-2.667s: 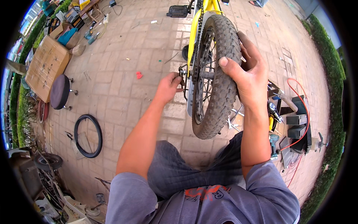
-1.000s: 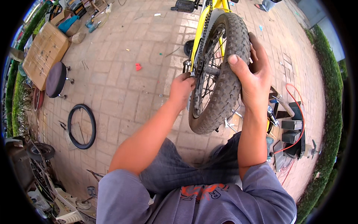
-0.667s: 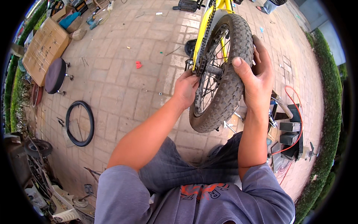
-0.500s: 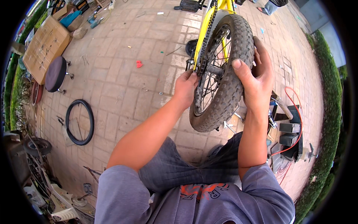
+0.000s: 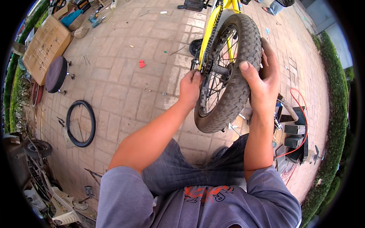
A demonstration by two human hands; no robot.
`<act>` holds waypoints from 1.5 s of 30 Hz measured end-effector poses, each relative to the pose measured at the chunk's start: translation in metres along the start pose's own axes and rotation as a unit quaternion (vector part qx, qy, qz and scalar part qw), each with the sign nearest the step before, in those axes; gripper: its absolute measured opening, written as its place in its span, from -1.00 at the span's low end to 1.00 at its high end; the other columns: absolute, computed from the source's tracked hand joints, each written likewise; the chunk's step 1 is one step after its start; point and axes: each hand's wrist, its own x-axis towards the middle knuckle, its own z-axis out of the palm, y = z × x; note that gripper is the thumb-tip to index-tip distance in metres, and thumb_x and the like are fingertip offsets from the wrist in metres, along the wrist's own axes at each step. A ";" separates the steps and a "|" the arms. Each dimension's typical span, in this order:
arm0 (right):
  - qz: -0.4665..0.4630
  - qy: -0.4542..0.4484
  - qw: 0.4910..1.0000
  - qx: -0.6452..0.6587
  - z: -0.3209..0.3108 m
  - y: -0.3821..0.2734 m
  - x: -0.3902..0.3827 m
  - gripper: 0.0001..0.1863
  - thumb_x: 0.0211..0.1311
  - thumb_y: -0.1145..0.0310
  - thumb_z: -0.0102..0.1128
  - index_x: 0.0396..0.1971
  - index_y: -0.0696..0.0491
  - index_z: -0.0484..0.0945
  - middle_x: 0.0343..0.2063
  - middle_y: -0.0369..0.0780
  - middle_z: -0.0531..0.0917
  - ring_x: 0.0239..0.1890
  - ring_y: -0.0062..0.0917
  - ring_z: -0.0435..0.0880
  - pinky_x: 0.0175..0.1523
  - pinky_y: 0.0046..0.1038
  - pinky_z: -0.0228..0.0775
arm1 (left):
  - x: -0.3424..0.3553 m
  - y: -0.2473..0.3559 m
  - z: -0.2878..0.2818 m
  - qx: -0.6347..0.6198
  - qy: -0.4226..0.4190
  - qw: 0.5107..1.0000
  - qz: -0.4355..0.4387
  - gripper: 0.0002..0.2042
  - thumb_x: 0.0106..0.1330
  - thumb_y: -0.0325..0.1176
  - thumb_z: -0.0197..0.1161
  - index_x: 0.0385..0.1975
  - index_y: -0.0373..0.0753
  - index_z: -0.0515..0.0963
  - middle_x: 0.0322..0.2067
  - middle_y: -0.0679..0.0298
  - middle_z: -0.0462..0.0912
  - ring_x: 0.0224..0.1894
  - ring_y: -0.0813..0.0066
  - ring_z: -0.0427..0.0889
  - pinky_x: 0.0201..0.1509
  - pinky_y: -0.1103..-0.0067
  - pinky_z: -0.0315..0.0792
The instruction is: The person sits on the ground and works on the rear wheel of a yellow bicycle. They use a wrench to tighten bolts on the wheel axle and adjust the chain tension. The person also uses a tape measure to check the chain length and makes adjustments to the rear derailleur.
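A bicycle wheel with a knobbly black tire (image 5: pixel 232 100) sits at the rear of a yellow bicycle frame (image 5: pixel 207 38), whose chain (image 5: pixel 213 32) runs along the wheel's left side. My right hand (image 5: pixel 265 81) grips the tire from the right, thumb over the tread and fingers round the far side. On the left, my left hand (image 5: pixel 190 86) is closed at the wheel's axle, by the end of the yellow frame tube. What its fingertips pinch there is hidden. Black spokes and a hub (image 5: pixel 220 70) show inside the rim.
A loose black bicycle tire (image 5: pixel 81 124) lies on the paving at left, near a round stool (image 5: pixel 56 75) and a cardboard box (image 5: pixel 47 47). At right stand dark tool bins (image 5: pixel 294 130) with an orange hose (image 5: pixel 305 98). A scooter-like frame (image 5: pixel 61 205) lies lower left.
The wheel and both hands have shifted very slightly to the right in the picture. Both hands keep the same hold.
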 end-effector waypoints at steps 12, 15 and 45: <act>0.003 -0.007 1.000 0.013 0.001 -0.001 0.000 -0.16 -0.05 0.36 0.39 0.18 0.39 0.13 0.02 0.01 0.42 -0.02 -0.41 0.50 0.05 -0.46 0.38 | 0.006 0.011 -0.009 -0.017 -0.054 0.994 -0.094 -0.65 0.40 -0.34 0.00 0.14 -0.27 0.37 -0.24 0.44 0.55 -0.34 0.73 0.38 -0.28 0.70 0.26; -0.003 -0.002 1.000 0.007 0.001 -0.001 0.000 -0.16 -0.05 0.35 0.40 0.18 0.39 0.14 0.02 0.02 0.42 -0.02 -0.40 0.50 0.05 -0.46 0.39 | 0.004 0.018 -0.008 0.069 -0.042 0.994 -0.078 -0.70 0.40 -0.35 0.00 0.08 -0.26 0.43 -0.28 0.42 0.57 -0.29 0.63 0.44 -0.20 0.63 0.31; -0.001 0.001 1.000 0.006 -0.003 0.003 0.011 -0.15 -0.08 0.35 0.42 0.17 0.38 0.16 -0.01 0.02 0.44 -0.09 -0.44 0.54 -0.04 -0.49 0.45 | 0.008 0.007 -0.018 -0.154 -0.039 0.980 -0.121 -0.74 0.32 -0.38 0.14 -0.08 -0.39 0.45 -0.32 0.27 0.58 -0.32 0.54 0.53 -0.20 0.57 0.42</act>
